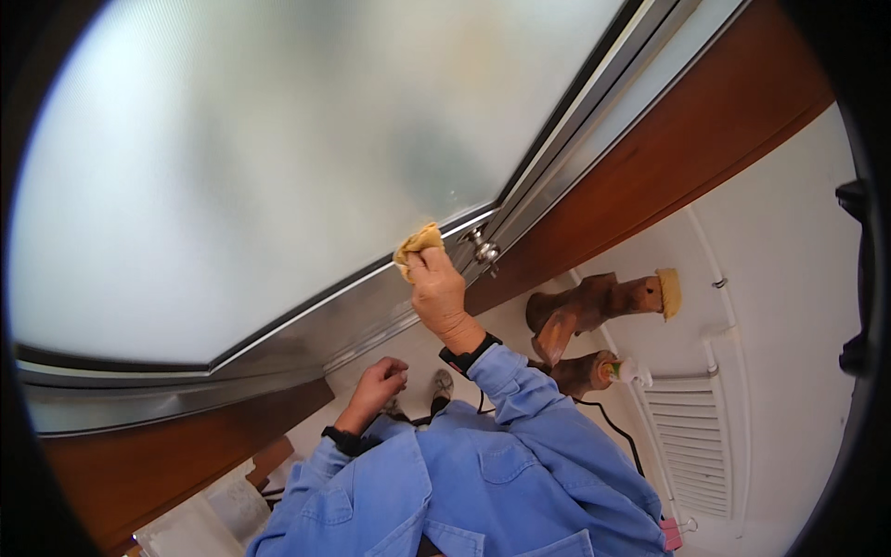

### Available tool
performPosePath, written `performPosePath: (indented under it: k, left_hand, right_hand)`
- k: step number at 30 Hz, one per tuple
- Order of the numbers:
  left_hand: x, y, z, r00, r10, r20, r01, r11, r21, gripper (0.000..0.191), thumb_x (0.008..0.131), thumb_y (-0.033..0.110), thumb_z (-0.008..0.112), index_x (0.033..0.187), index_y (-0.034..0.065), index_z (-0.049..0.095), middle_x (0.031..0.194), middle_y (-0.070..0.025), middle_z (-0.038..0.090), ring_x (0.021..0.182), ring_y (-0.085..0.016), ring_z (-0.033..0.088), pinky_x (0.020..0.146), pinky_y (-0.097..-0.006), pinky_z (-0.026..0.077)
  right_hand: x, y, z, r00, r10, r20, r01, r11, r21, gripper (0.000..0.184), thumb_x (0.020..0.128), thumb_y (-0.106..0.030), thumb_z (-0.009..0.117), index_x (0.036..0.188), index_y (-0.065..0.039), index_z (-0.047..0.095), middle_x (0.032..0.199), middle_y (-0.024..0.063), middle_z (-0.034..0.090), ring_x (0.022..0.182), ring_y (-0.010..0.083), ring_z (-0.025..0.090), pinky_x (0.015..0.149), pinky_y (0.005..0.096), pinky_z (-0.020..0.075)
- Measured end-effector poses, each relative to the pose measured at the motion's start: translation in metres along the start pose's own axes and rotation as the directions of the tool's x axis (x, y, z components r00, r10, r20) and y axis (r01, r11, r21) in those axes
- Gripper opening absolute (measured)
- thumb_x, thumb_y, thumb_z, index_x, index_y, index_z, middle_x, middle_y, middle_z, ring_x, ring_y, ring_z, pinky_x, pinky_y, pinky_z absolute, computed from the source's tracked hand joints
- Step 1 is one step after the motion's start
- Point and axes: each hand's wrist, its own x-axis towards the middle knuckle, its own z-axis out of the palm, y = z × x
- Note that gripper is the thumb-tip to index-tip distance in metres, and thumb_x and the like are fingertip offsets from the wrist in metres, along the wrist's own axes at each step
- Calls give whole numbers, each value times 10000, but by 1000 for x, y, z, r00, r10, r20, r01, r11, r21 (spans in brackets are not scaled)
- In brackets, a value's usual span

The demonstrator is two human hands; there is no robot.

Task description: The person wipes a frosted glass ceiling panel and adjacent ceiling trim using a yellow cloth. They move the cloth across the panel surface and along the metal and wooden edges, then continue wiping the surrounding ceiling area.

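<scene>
My right hand (pixel 438 289) grips a folded yellow cloth (pixel 420 244). It presses the cloth against the lower edge of a frosted glass pane (pixel 292 174), where the glass meets the metal door frame (pixel 299 324). Just right of the cloth, a round metal doorknob (pixel 485 249) sticks out of the frame. Lower down, my left hand (pixel 376 390) hangs in front of my body with its fingers loosely curled. Nothing shows in it, and it stays apart from the door.
Brown wooden trim (pixel 668 167) borders the door. To the right stands a carved wooden stump (pixel 592 303) with another yellow cloth (pixel 669 294) on it. A bottle (pixel 623 371) rests on a lower wooden part, near a louvred wall vent (pixel 689 438). A black cord (pixel 619 418) runs beside me.
</scene>
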Motion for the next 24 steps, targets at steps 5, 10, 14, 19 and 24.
performPosePath:
  k: [5, 10, 14, 19, 24]
  left_hand:
    - [2, 4, 0, 999, -17, 41, 17, 1000, 12, 257, 911, 140, 624, 1128, 2, 612, 912, -52, 639, 795, -127, 618, 727, -278, 510]
    - [-8, -15, -22, 1000, 26, -5, -26, 999, 19, 242, 909, 139, 625, 1113, 9, 611, 912, -60, 648, 772, -127, 621, 696, -285, 515]
    - [-20, -31, -38, 998, 16, -68, -22, 996, -91, 237, 903, 132, 628, 1105, 9, 612, 909, -65, 652, 755, -127, 619, 676, -284, 516]
    - [-34, -47, -54, 993, -13, -120, -2, 993, -121, 238, 906, 133, 627, 1103, 1, 607, 902, -57, 644, 757, -127, 620, 679, -287, 521]
    - [-44, -67, -69, 992, 11, -127, -28, 990, -135, 242, 905, 140, 630, 1097, -5, 608, 903, -63, 650, 762, -140, 627, 682, -292, 523]
  right_hand:
    - [-4, -15, -15, 995, 80, -55, -65, 969, 239, 293, 795, 34, 622, 1076, -28, 677, 963, 105, 615, 881, 284, 635, 742, 352, 530]
    - [6, 40, -42, 931, 256, -259, -242, 966, 86, 445, 746, 61, 638, 1175, -52, 669, 1024, 115, 590, 898, 288, 619, 779, 363, 521]
    - [10, 30, -11, 969, 181, -170, -189, 982, -30, 371, 761, 40, 621, 1126, -23, 642, 1015, 130, 570, 904, 330, 614, 766, 380, 521]
    - [-13, -64, 32, 995, -43, -90, 46, 998, 32, 351, 755, 11, 627, 1105, 0, 650, 963, 137, 587, 836, 319, 630, 687, 379, 538]
    - [-21, -124, 48, 989, -148, 1, 146, 974, 176, 364, 733, 8, 624, 1095, 5, 658, 941, 124, 603, 817, 294, 643, 633, 365, 540]
